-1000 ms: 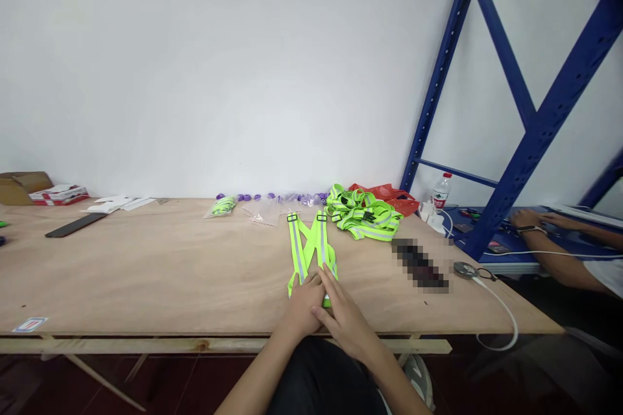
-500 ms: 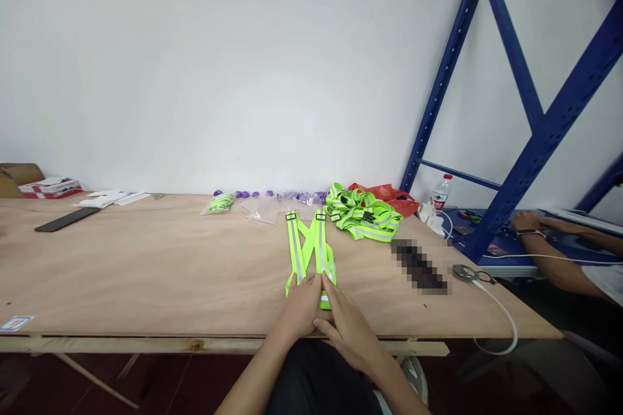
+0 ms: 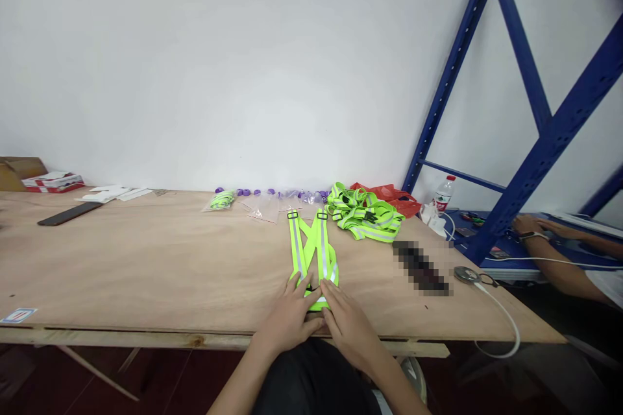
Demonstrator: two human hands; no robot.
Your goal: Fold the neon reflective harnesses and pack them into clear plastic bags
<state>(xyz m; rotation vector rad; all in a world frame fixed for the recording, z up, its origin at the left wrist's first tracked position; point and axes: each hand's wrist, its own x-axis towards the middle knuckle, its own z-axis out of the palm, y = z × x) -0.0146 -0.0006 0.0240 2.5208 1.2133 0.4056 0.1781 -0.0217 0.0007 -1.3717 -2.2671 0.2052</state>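
Note:
A neon-yellow reflective vest [image 3: 323, 249] made of crossed straps with grey stripes lies flat before me, its two black buckles at the far end. My left hand [image 3: 288, 316] rests on its near left corner, fingers spread. On the near right part of the straps lies my right hand [image 3: 348, 321], its fingers stretched out and fairly close together. The near band shows between the two hands, along with a small black part. Behind the vest to the right sits a tangled pile of similar reflective straps [image 3: 367, 213].
Clear plastic bags [image 3: 265, 206], purple rolls and a bagged vest [image 3: 221, 200] line the wall. A red bag [image 3: 389, 194], a bottle [image 3: 444, 193] and a corded round device [image 3: 466, 274] stand right. Beyond the blue rack [image 3: 530, 162], another person's arm [image 3: 549, 259] shows.
My hands have moved apart from touching each other over the near end of the vest. My left hand has shifted left and spread its fingers, uncovering the near band.

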